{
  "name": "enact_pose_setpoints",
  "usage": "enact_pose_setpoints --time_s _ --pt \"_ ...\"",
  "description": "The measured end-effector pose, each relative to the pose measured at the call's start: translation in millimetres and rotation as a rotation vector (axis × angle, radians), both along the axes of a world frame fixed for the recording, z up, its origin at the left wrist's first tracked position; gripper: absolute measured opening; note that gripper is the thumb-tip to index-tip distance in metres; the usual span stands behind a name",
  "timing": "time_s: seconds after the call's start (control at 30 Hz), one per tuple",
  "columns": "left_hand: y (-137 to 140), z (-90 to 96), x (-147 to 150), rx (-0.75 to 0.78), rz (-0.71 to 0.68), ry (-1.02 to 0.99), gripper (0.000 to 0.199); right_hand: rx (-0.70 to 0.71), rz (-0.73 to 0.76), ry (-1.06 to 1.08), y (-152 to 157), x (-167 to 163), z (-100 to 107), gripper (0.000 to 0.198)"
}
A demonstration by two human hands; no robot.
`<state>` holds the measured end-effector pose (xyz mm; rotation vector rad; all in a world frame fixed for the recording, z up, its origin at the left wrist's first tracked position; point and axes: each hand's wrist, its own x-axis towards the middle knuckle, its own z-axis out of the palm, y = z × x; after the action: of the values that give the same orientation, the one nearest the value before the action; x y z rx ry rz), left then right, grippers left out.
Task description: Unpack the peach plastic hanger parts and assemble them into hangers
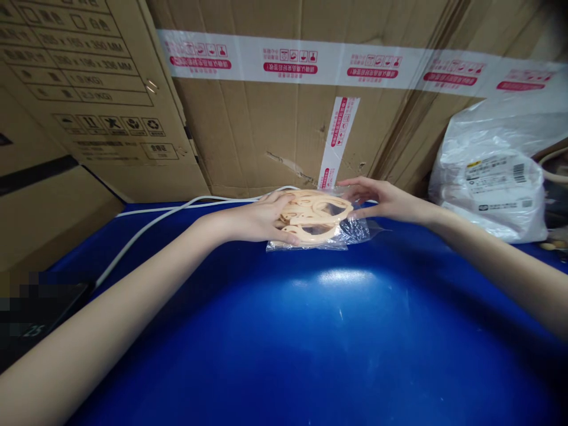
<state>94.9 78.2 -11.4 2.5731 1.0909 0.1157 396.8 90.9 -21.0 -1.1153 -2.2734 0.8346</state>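
A clear plastic bag [344,235] holds flat beige pieces [317,216] with large rounded openings, at the back of the blue surface by the cardboard. What kind of pieces they are I cannot tell. My left hand [260,219] grips the bag's left end, thumb along the front and fingers over the top. At the right end is my right hand [377,198], its fingers bent and spread apart from the thumb. Its fingertips reach the loose plastic; whether they pinch it is not clear.
Cardboard boxes [266,124] stand along the back and left of the blue surface [310,331]. A white cable [142,239] runs behind the bag. At right sits a white plastic package [492,177] with a label. A dark device [48,316] lies at left.
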Motion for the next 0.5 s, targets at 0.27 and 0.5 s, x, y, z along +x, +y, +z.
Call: enact_pose_setpoints --time_s 0.27,0.5 --pt "0 -1.2 -2 0.056 0.019 0.047 0.107 0.184 0.01 -0.031 0 -18 -4 0.062" --pt "-18 -7.7 37 0.219 -0.068 -0.13 0.067 0.132 -0.512 -0.077 18 30 -16 0.068"
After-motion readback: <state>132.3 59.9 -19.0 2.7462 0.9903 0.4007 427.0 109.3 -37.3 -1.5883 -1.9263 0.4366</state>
